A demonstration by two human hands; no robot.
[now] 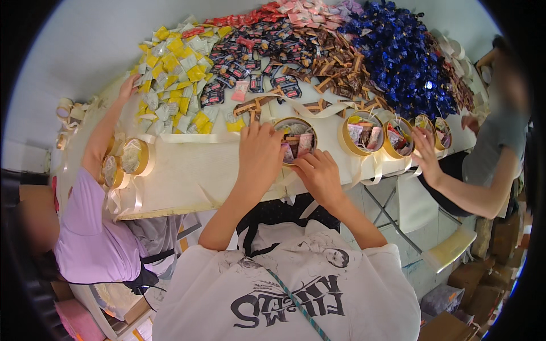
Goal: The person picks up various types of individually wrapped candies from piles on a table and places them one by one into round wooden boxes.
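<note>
In front of me on the table stands a round gold-walled box (316, 135) holding wrapped sweets. A pink packet (305, 144) and brown-wrapped bars (291, 140) show inside it. My left hand (259, 149) curls at the box's left rim, with a bit of yellow wrapper by its fingertips. From the lower right, my right hand (319, 174) has its fingers bent on the near rim. The hands hide part of the box's wall and contents. A cream ribbon (298, 108) runs along the table just behind it.
Heaps of yellow-and-white packets (175, 59), dark packets (232, 64), brown bars (341, 72) and blue-foil sweets (396, 55) cover the far side. Filled round boxes (356, 151) stand right, others (147, 157) left. Co-workers' hands (128, 87) are at the left heap and right-hand boxes.
</note>
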